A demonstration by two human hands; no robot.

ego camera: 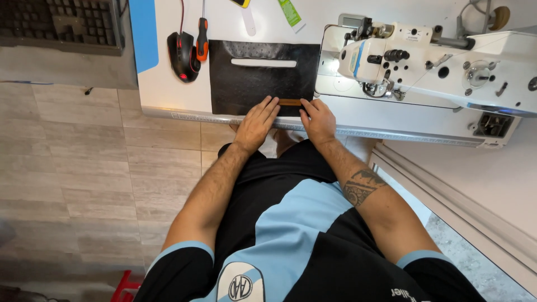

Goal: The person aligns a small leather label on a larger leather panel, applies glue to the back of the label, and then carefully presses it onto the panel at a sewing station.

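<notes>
We sit at the near edge of the white tabletop (162, 89) with a black textured sheet (260, 78) spread flat before us, its lower border almost at that edge. Our left hand (256, 124) lies flat, fingers together and stretched forward, pressing the sheet; our right hand (318, 120) lies just beside it, fingers curled down onto the sheet. Neither hand grips anything. Between the fingertips sits a small brown strip (290, 102), lying on the sheet near its lower border. A long pale slot (264, 62) shows near the sheet's far border.

As we judge it, the sheet is laid out and the strip is being placed on it. The sheet lies just left of the white sewing machine (425, 61), not under its needle, so any stitching looks not yet begun. A black computer mouse (183, 56) and an orange-handled screwdriver (202, 39) rest untouched towards the far left.
</notes>
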